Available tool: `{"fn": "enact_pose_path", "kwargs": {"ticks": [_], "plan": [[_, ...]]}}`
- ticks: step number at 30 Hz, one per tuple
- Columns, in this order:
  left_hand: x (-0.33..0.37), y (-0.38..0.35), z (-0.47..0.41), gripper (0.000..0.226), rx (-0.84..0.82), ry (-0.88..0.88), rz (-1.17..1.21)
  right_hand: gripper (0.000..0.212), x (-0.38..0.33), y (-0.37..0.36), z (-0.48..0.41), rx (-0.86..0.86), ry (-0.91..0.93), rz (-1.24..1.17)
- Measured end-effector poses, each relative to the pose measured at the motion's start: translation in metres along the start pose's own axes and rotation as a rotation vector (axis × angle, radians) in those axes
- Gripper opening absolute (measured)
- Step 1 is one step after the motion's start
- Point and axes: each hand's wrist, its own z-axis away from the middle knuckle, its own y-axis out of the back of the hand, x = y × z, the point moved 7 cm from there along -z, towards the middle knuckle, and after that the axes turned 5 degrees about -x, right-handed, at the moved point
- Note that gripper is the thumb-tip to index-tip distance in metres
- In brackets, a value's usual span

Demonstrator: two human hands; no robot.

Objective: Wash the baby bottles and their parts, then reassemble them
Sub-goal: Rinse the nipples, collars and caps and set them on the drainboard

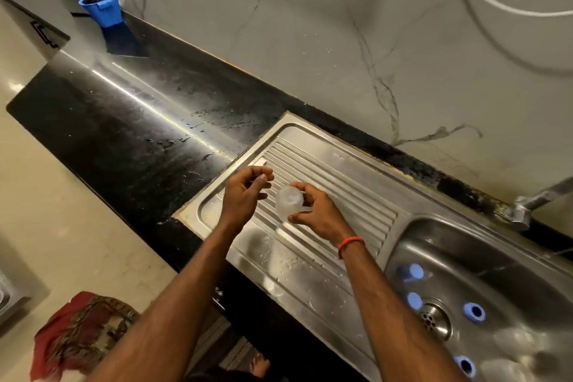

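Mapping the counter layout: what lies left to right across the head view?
From left: blue plastic container → left hand → translucent dome-shaped cap → right hand gripping it → blue bottle parts in steel sink → metal tap.

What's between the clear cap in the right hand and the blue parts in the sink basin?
Head view: only the ribbed drainboard, with the right hand and its wrist over it, separates the clear cap from the blue parts.

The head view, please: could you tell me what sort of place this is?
Most likely a home kitchen: a steel sink with a ribbed drainboard is set into a black counter, a tap stands behind it, and blue bottle parts lie in the sink. The right hand holds a clear cap.
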Motion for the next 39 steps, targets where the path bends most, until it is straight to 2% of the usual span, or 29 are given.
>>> {"fn": "enact_pose_path", "kwargs": {"ticks": [7, 11, 19, 26, 39], "plan": [[-0.007, 0.001, -0.001, 0.01, -0.083, 0.014, -0.033, 0.07, 0.012, -0.015, -0.009, -0.024, -0.02, 0.047], [-0.015, -0.002, 0.001, 0.009, -0.138, -0.012, -0.131, 0.072, 0.018, -0.018, -0.008, -0.017, -0.027, 0.048], [-0.016, -0.008, 0.005, 0.013, -0.163, -0.041, -0.243, 0.083, 0.023, -0.019, -0.007, -0.011, -0.006, 0.09], [-0.015, -0.009, 0.006, 0.016, -0.166, -0.056, -0.282, 0.064, 0.027, -0.021, -0.005, 0.055, 0.008, 0.149], [-0.012, 0.001, 0.0, 0.021, -0.146, -0.068, -0.387, 0.057, 0.023, -0.03, -0.013, 0.057, -0.01, 0.198]]}}
